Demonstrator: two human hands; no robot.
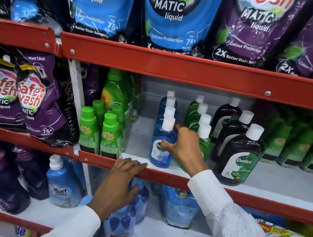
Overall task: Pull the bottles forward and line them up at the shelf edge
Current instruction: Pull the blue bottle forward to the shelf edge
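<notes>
On the middle shelf stand three rows of white-capped bottles running front to back: blue bottles (pixel 161 147), green bottles (pixel 205 142) and dark brown Dettol bottles (pixel 239 158). My right hand (pixel 185 146) reaches between the blue and green rows; its thumb lies on the front blue bottle's label and its fingers go behind that bottle. The front green bottle is mostly hidden by this hand. My left hand (pixel 121 182) rests with its fingers on the red front lip of the shelf (pixel 261 202), holding nothing.
Green-capped bottles (pixel 99 131) stand at the shelf's left end, more green packs (pixel 300 147) at the right. Detergent pouches (pixel 168 11) fill the shelf above. Blue and purple bottles and pouches (pixel 63 183) fill the shelf below. White shelf floor shows between the rows.
</notes>
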